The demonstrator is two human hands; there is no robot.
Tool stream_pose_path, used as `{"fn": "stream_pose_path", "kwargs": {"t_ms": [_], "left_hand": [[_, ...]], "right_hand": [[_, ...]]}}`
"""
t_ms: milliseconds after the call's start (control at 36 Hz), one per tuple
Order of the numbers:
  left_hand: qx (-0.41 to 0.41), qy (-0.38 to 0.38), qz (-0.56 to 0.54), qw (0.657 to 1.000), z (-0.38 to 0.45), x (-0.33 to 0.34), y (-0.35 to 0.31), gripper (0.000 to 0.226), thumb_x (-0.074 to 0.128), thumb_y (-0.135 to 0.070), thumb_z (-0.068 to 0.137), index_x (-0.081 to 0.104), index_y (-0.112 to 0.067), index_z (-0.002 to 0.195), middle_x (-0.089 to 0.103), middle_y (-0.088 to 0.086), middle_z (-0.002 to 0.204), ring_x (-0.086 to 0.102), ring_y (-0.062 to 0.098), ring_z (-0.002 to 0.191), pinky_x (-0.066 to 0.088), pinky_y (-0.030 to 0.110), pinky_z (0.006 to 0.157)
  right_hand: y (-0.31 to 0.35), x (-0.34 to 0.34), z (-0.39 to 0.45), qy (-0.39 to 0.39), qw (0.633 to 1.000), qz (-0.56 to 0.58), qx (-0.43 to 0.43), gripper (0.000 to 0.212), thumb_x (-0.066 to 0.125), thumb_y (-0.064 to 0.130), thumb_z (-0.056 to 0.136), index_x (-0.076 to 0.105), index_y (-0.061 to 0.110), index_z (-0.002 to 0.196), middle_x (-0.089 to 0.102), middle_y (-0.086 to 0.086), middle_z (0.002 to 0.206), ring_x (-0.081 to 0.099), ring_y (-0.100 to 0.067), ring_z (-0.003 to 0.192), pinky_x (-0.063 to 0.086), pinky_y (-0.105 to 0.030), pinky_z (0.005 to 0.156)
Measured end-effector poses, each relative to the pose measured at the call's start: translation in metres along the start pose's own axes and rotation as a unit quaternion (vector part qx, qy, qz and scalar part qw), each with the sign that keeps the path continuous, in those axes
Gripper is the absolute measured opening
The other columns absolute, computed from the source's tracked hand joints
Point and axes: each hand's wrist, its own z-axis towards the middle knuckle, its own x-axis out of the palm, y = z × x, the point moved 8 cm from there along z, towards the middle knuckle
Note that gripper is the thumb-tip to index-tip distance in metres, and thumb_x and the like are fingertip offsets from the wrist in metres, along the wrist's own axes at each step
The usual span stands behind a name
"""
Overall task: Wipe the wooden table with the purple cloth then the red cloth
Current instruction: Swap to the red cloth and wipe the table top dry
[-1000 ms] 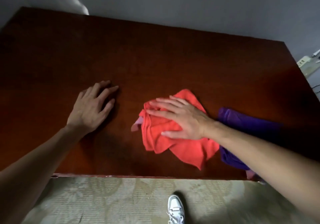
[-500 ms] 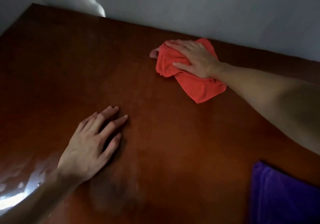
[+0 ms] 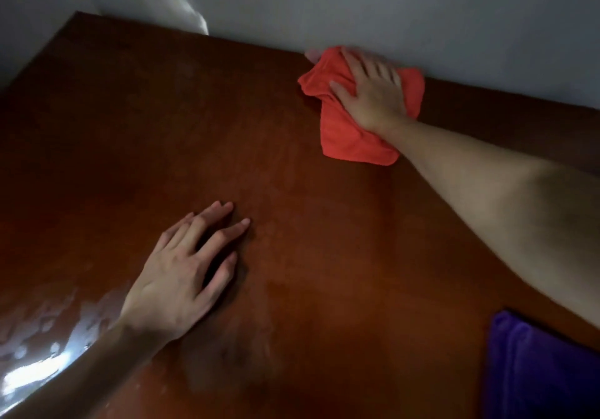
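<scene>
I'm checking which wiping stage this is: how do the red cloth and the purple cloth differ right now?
The red cloth lies bunched at the table's far edge by the wall; the purple cloth sits at the near right. The right hand presses flat on the red cloth; no hand touches the purple cloth. Both lie on the table.

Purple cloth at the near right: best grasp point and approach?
Pinch the raised fold ridge of the purple cloth near its upper-left corner, coming from above and left. That corner lies in plain view on the wooden table; the rest runs out of frame. The left hand rests flat nearby.
</scene>
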Motion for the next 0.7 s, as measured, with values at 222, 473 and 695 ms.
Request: {"fn": "stream_pose_path", "kwargs": {"t_ms": [222, 473, 695], "left_hand": [[-0.003, -0.046, -0.023, 0.999, 0.000, -0.005, 0.002, 0.052, 0.032, -0.044, 0.104, 0.040, -0.022, 0.151, 0.041, -0.002, 0.154, 0.029, 0.013, 0.149, 0.016, 0.029, 0.119], [-0.057, -0.139, -0.070, 0.986, -0.014, -0.027, 0.020, 0.043, 0.037, -0.041, 0.101, 0.054, -0.013, 0.129, 0.052, 0.013, 0.128, 0.052, 0.032, 0.114, 0.039, 0.047, 0.093], [-0.023, -0.068, 0.009, 0.997, -0.036, -0.047, 0.063, 0.050, 0.035, -0.044, 0.097, 0.055, -0.019, 0.135, 0.049, 0.010, 0.136, 0.051, 0.033, 0.120, 0.038, 0.050, 0.097]], "right_hand": [[0.058, -0.008, -0.117, -0.002, 0.999, -0.010, 0.040, 0.075, 0.028, 0.068, 0.097, 0.021, 0.034, 0.163, 0.032, 0.000, 0.167, 0.029, -0.025, 0.153, 0.014, -0.045, 0.125], [0.168, -0.032, -0.303, 0.003, 1.000, 0.022, -0.020, 0.074, 0.033, 0.064, 0.099, 0.024, 0.030, 0.163, 0.032, 0.001, 0.168, 0.029, -0.023, 0.154, 0.018, -0.048, 0.126], [0.223, -0.043, -0.391, 0.090, 0.988, 0.032, -0.123, 0.075, 0.040, 0.065, 0.100, 0.016, 0.035, 0.164, 0.017, 0.008, 0.172, 0.013, -0.015, 0.159, 0.015, -0.047, 0.127]]}}
